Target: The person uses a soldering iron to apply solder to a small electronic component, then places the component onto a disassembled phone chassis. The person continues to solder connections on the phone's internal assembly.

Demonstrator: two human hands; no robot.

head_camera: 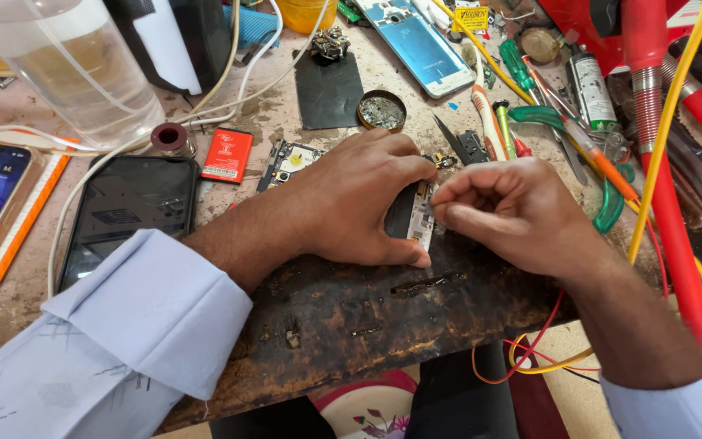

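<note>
Holding a small phone part steady on a worn, scorched table, the person works at its upper edge with both hands. Around them lie, from big to small, a clear plastic jug at the far left, a red-handled tool running down the right side, a dark phone face up near the left sleeve, a pale blue phone shell at the top, a black square pad, a red battery, a bare circuit board and a round tin of tiny bits.

The left hand lies flat over the phone part, thumb and fingers clamped on its sides, pressing it to the table. The right hand has its fingers pinched together right at the part's near edge; whether they grip a tiny tool or piece I cannot tell, as the fingertips hide it.

This looks like the middle of fine repair work, a fitting or freeing of something small at the part's top edge, where a gold-coloured connector shows. A next move would likely call for a firm left-hand hold and a very small, careful motion of the pinched fingers.
</note>
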